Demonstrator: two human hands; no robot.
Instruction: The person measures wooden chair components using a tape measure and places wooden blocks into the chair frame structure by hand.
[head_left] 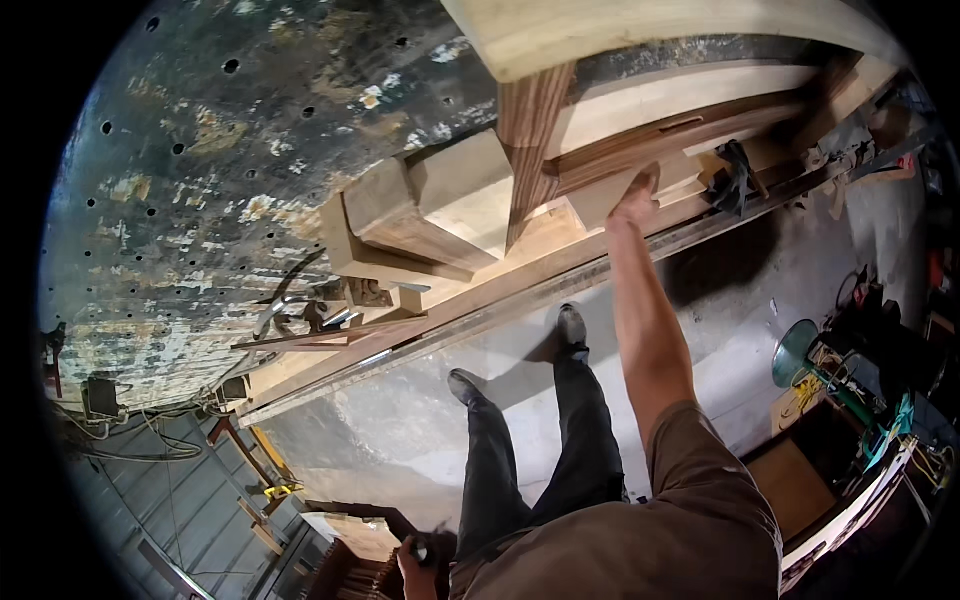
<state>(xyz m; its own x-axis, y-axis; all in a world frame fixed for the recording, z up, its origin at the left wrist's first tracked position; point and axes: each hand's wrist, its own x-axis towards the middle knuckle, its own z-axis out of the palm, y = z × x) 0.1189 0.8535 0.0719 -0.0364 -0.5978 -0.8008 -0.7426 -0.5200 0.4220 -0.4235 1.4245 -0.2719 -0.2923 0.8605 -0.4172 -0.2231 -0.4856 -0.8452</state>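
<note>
My right hand (634, 203) reaches out over the workbench and lies against a pale wooden board (597, 197), fingers stretched out. Just beyond it is a brown striped wooden rail (650, 148) with a slot cut in it. A bundle of dark straps or cloth (735, 178) lies to the right of this hand. Low in the picture, my left hand (414, 572) is curled around a small dark, rounded object (424, 550) with a shiny spot; its kind is unclear. That hand is partly cut off by the lower edge.
Pale shaped wooden blocks (430, 215) and an upright striped post (530, 140) stand on the bench, with a large pale beam (680, 30) above. Loose tools (315, 318) lie at the bench's left end. A green lamp (795, 352) stands at right; slatted wooden pieces (350, 575) lie lower left.
</note>
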